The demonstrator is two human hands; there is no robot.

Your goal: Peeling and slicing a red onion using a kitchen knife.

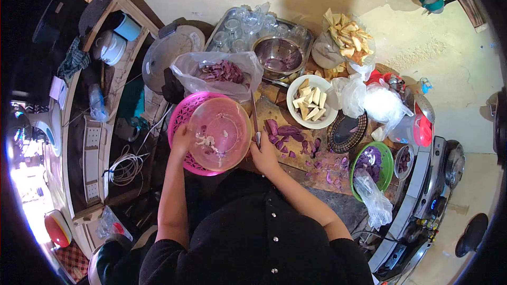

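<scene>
My left hand (181,140) grips the left rim of a see-through plastic bowl (222,126) with pale scraps and some moisture inside. The bowl is over a pink openwork plastic basket (178,107) and hides much of it. In my right hand (264,157) is a knife (254,113), its blade pointing away from me beside the bowl's right rim. Whether that hand also touches the bowl, I cannot tell. Purple root pieces (291,130) and peel lie on the wooden board (273,109) to the right. Behind the basket, a clear plastic bag (182,65) holds purple strips.
A white bowl (292,116) contains pale cut pieces. Further right are a black woven tray (344,142) and a green bowl (388,158) of purple mash. A steel bowl (273,69) and a metal tray of glass jars (233,27) stand behind. Shelves (130,63) flank the left.
</scene>
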